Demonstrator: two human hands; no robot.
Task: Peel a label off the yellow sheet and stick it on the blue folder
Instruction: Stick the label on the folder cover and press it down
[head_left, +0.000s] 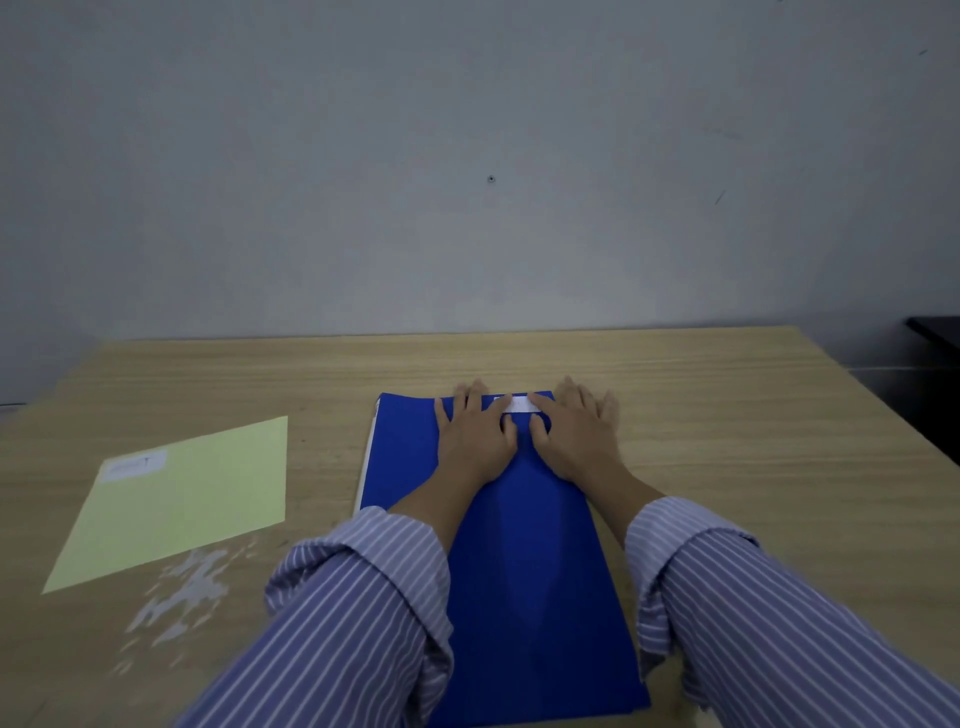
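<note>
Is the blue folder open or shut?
Shut. The folder lies flat with its blue cover up; both hands press a white label near its far edge.

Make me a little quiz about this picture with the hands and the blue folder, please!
1. True or false: both hands lie flat on the blue folder.
2. Which side of the folder is the yellow sheet on? A) the person's left B) the person's right C) under the folder
3. Fill in: the white label under the fingers sits near the folder's ____ edge.

Key
1. True: the left hand and the right hand press down beside the label.
2. A. The sheet lies on the table, apart from the folder, with one more label on it.
3. Far.
</note>
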